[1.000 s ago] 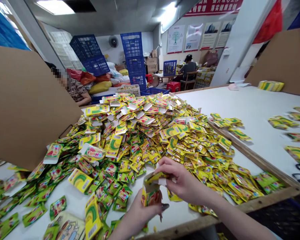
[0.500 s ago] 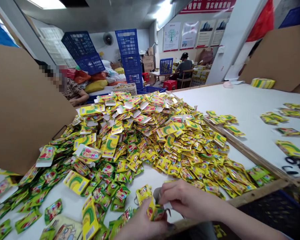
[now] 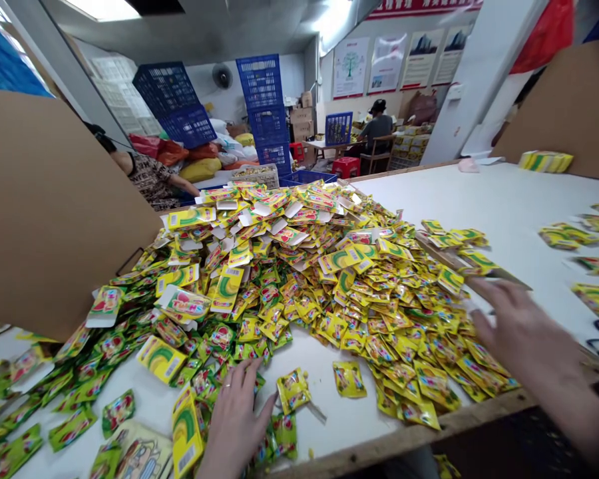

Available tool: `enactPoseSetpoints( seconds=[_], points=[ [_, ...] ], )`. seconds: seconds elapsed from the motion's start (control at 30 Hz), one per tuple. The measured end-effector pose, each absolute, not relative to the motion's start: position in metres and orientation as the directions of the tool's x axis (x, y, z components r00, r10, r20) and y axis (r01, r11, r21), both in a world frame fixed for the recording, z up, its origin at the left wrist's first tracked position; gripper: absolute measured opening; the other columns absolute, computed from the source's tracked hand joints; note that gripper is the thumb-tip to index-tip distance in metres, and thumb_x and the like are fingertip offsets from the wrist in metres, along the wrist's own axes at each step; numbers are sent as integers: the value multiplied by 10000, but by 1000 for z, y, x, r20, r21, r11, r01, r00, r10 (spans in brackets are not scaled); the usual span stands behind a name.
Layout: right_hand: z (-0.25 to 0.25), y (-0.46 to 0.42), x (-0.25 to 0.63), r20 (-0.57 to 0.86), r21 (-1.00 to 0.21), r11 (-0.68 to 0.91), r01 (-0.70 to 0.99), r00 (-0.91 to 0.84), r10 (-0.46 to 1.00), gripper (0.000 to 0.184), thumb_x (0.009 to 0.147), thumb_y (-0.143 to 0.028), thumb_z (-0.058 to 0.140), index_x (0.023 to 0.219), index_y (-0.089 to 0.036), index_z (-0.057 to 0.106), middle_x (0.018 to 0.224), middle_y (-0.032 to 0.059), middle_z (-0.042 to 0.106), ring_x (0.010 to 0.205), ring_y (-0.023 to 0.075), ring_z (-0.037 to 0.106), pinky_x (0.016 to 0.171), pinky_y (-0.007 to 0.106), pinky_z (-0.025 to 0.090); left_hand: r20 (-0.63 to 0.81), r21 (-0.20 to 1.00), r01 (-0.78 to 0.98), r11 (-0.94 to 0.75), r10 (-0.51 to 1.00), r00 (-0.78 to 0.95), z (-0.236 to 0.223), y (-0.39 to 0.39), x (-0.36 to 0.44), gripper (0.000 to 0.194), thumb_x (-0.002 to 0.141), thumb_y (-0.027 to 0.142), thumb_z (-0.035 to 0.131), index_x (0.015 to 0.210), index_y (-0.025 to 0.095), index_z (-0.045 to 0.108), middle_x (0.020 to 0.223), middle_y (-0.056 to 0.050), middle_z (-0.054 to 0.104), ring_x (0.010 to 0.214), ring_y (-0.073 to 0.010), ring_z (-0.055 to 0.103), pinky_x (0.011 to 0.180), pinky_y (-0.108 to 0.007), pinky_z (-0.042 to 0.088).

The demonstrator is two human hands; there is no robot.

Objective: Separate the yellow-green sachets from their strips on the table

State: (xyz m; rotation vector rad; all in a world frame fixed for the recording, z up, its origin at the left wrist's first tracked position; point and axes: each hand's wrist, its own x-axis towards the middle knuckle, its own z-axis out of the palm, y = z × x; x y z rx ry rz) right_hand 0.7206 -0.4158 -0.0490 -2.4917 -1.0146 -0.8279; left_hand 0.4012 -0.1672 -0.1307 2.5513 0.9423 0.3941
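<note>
Left hand [image 3: 234, 426] open, palm down, empty, just beside a yellow sachet [image 3: 293, 391] on the white table [image 3: 304, 352], bottom centre; right hand [image 3: 526, 339] open, fingers spread, blurred, at the right edge of the heaped sachets [image 3: 279, 266].

pkg workshop w/ white worktable [image 3: 479, 199], heaped yellow sachets [image 3: 279, 266], stacked blue crates [image 3: 262, 100], cardboard boxes [image 3: 301, 125] & wall posters [image 3: 387, 66].

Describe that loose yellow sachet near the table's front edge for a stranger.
Find the big heap of yellow-green sachets on the white table. At its front, near the wooden edge, one yellow sachet lies flat on bare white surface, touching no other sachet.
</note>
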Motion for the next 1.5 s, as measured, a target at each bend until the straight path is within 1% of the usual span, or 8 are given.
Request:
enactPoseSetpoints(
  seconds=[0.27, 0.47, 0.7, 0.87, 1.03, 1.17, 1.33, 1.5],
  points=[
    [-131, -296, 564, 237, -467, 135, 874, -23, 971, 492, 660, -176, 585, 1150, -196, 540, 1086, 127, 637, 1115, 323, 488, 913, 426, 386, 182, 567, 602, -562, 798, 574, -150, -143, 378, 346, 840, 306, 400, 1092, 212, 617, 986, -82, 706, 880, -241, 663, 768, -372, 523],
    [-130, -285, 573, 297, -644, 41, 764, 200, 934, 232, 813, -85, 378, 902, -191, 565, 816, 73, 633, 833, 223, 576, 744, 355, 448, 12, 954, 283, -98, 957, 289, -136, -147, 389, 503, 652, 522, 619, 947, 118, 674, 739, -59, 727, 714, -227, 657, 618, -286, 519],
    [-124, -279, 556, 75, -996, 84, 5, 497, 865, 115, 859, -289, 430, 813, -195, 476, 622, -44, 462, 496, 84, 420, 462, 194, 373, -271, 926, -128, 355, 861, 430, -136, -194, 439, 548, 677, 503, 642, 1066, 120, 601, 923, -124, 711, 805, -238, 668, 671, -303, 531],
    [-123, -288, 556, 169, -982, 95, 162, 538, 826, 108, 788, -207, 540, 895, -201, 527, 832, 12, 542, 720, 125, 501, 617, 233, 428, -221, 955, -68, 287, 848, 482, -129, -207, 441, 452, 668, 461, 675, 956, 116, 632, 764, -81, 718, 747, -222, 663, 661, -281, 520],
    [-117, -285, 557, -95, -952, -9, -305, 271, 958, 458, 713, -324, 672, 1116, -203, 489, 1004, 67, 597, 841, 167, 604, 682, 291, 510, -37, 998, 55, 7, 817, 575, -121, -216, 430, 381, 787, 458, 526, 985, 158, 651, 952, -107, 683, 974, -256, 601, 872, -373, 458],
    [-121, -282, 560, -144, -932, -75, -354, 172, 975, 310, 708, -403, 674, 822, -123, 603, 702, 38, 653, 533, 130, 619, 536, 270, 517, 151, 810, 429, -399, 850, 504, -111, -188, 393, 461, 838, 488, 358, 1069, 165, 592, 1140, -134, 564, 1117, -276, 494, 950, -424, 387],
    [-125, -290, 588, -155, -952, -38, -304, 370, 916, 357, 653, -460, 699, 744, -133, 589, 567, -15, 591, 406, 94, 542, 403, 224, 472, -126, 193, 968, -158, 975, 184, -113, -129, 331, 789, 766, 620, 324, 1277, 18, 331, 1125, -271, 544, 1001, -410, 554, 831, -533, 401],
    [-123, -296, 596, -180, -956, -65, -285, 397, 900, 401, 611, -508, 701, 718, -138, 588, 510, -37, 546, 353, 76, 486, 352, 211, 443, -244, 307, 909, -281, 900, 361, -133, -118, 321, 742, 722, 488, 472, 1314, 86, 279, 1179, -188, 576, 1096, -332, 541, 885, -408, 415]
  ],
)
